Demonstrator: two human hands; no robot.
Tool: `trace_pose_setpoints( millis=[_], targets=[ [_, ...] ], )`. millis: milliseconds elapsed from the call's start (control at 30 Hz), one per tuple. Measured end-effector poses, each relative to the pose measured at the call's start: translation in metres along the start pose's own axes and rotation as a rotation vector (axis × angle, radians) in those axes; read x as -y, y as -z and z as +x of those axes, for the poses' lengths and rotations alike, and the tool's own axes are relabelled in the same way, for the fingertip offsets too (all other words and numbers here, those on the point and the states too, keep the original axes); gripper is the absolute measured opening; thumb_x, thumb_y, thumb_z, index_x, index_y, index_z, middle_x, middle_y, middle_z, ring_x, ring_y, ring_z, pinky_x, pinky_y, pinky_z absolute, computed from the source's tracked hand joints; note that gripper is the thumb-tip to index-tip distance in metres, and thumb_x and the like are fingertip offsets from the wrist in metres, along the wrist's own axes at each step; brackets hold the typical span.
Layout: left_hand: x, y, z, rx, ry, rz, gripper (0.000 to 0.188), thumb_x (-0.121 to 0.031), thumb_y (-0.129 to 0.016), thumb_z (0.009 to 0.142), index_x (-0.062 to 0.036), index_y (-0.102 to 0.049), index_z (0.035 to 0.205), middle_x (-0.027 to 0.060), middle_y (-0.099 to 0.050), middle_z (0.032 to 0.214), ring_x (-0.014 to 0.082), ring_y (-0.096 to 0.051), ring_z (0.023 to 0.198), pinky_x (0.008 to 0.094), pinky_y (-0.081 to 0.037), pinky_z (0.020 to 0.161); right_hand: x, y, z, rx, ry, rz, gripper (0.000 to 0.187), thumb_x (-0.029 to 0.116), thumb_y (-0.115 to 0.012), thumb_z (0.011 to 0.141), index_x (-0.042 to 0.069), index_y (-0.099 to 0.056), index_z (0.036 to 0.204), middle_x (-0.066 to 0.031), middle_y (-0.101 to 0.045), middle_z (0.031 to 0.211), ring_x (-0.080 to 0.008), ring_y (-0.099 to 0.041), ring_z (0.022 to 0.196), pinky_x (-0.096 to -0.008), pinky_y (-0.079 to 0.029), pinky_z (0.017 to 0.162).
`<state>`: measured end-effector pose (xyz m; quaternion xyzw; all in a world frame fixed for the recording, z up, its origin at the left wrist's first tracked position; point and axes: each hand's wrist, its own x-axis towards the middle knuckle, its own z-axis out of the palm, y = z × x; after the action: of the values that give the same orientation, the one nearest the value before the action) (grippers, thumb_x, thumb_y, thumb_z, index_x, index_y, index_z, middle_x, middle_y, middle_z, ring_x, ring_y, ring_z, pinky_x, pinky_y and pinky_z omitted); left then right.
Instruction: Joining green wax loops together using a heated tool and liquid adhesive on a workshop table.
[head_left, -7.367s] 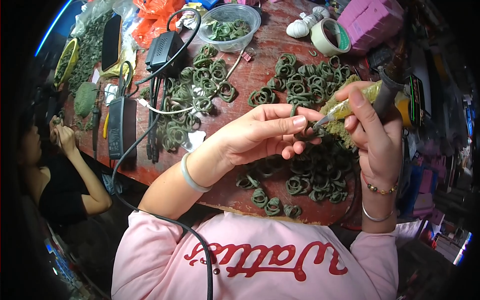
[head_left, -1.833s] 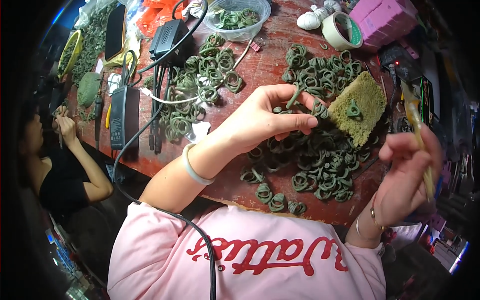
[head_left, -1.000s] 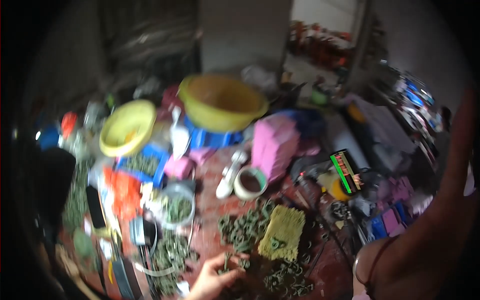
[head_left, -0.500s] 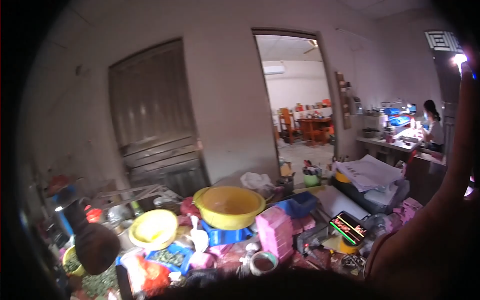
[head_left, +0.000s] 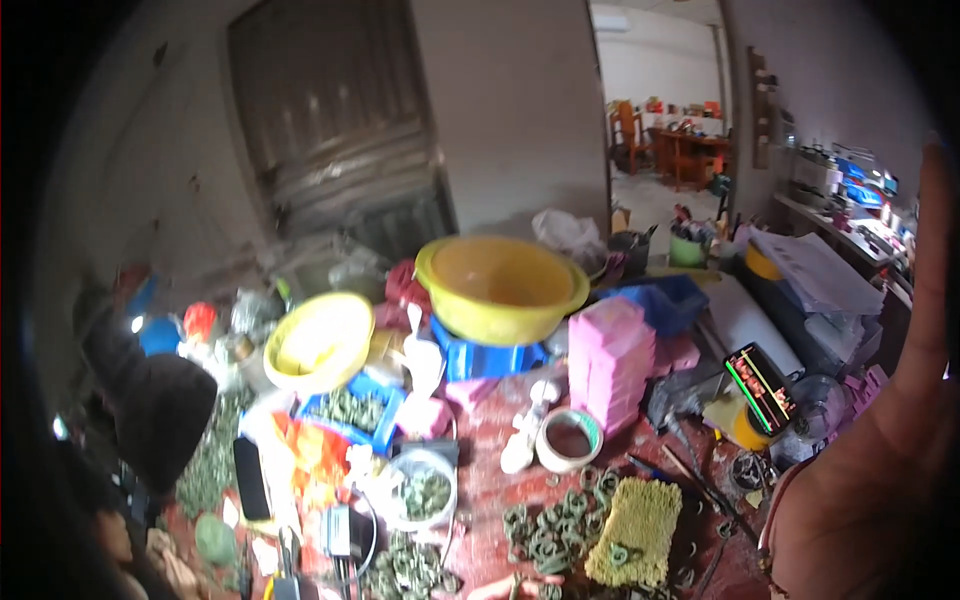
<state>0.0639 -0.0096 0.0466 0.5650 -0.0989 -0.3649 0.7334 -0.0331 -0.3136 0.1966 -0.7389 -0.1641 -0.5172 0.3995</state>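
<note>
My right hand [head_left: 845, 510] is raised large and close at the right edge, one long finger stretched upward. Its other fingers are hidden, and I see nothing held in it. At the bottom edge only the fingertips of my left hand [head_left: 520, 588] show, closed around a small dark piece that I cannot make out. Just above them lies a heap of small dark green rings [head_left: 560, 525]. Beside it is a yellow, rough-textured block [head_left: 640, 525] with a green ring on top. Left of the fingertips is a pile of green pieces [head_left: 408, 568].
A large yellow basin [head_left: 500, 310] stands on a blue tray [head_left: 485, 355], left of stacked pink blocks [head_left: 608, 370]. A roll of tape [head_left: 570, 440], a clear tub [head_left: 420, 490] and a lit phone [head_left: 758, 388] are on the red table [head_left: 490, 440]. A dark rounded shape [head_left: 160, 410] juts in at left.
The view has tipped down, bringing the green rings, the yellow block and my left fingertips into sight. The person at the far right bench has left the picture. My right hand stays raised.
</note>
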Motion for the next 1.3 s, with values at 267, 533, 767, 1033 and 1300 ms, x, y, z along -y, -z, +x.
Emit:
trace_pose_setpoints(
  millis=[267, 533, 767, 1033, 1300],
  targets=[
    [0.036, -0.026, -0.062, -0.058, 0.132, -0.127, 0.009, 0.001, -0.064, 0.085, -0.0026, -0.061, 0.092, 0.0108, -0.058, 0.124, 0.0068, -0.06, 0.073, 0.0171, -0.039, 0.052, 0.053, 0.009, -0.04, 0.157, -0.261, 0.0, 0.051, 0.045, -0.041, 0.097, 0.0, -0.059, 0.11, -0.0124, -0.064, 0.086, -0.0155, -0.059, 0.076, -0.0274, -0.048, 0.069],
    [0.042, -0.025, -0.063, -0.079, 0.039, -0.085, 0.011, 0.0, -0.068, 0.084, -0.0029, -0.062, 0.093, 0.0084, -0.059, 0.121, 0.0028, -0.052, 0.064, 0.0172, -0.038, 0.05, 0.06, -0.018, -0.081, 0.276, -0.449, 0.042, 0.051, 0.045, -0.04, 0.097, 0.0, -0.06, 0.109, -0.0122, -0.066, 0.082, -0.0146, -0.061, 0.073, -0.0268, -0.049, 0.067],
    [0.04, -0.031, -0.066, -0.003, 0.015, -0.001, 0.013, -0.001, -0.068, 0.084, -0.0021, -0.062, 0.095, 0.0077, -0.058, 0.122, 0.0023, -0.05, 0.063, 0.0175, -0.04, 0.051, 0.068, -0.061, -0.142, 0.47, -0.587, 0.186, 0.064, 0.054, -0.037, 0.096, 0.0, -0.068, 0.086, -0.0087, -0.058, 0.061, -0.0154, -0.055, 0.055, -0.0279, -0.045, 0.055],
    [0.047, -0.036, -0.059, -0.049, 0.056, -0.005, 0.016, 0.0, -0.07, 0.082, -0.0017, -0.062, 0.096, 0.0075, -0.061, 0.119, 0.0039, -0.057, 0.068, 0.0185, -0.042, 0.049, 0.057, -0.061, -0.173, 0.331, -0.544, 0.221, 0.024, 0.023, -0.063, 0.091, -0.001, -0.061, 0.092, -0.0092, -0.062, 0.073, -0.0151, -0.058, 0.062, -0.0256, -0.046, 0.057],
    [0.059, -0.03, -0.058, -0.033, -0.282, 0.395, 0.018, -0.002, -0.075, 0.077, -0.0016, -0.067, 0.093, 0.0077, -0.062, 0.112, 0.0098, -0.06, 0.089, 0.0212, -0.048, 0.067, 0.06, -0.072, -0.164, 0.512, -0.337, 0.192, 0.014, 0.006, -0.063, 0.087, -0.003, -0.06, 0.096, -0.0127, -0.063, 0.084, -0.0246, -0.058, 0.067, -0.0327, -0.047, 0.059]
  ],
)
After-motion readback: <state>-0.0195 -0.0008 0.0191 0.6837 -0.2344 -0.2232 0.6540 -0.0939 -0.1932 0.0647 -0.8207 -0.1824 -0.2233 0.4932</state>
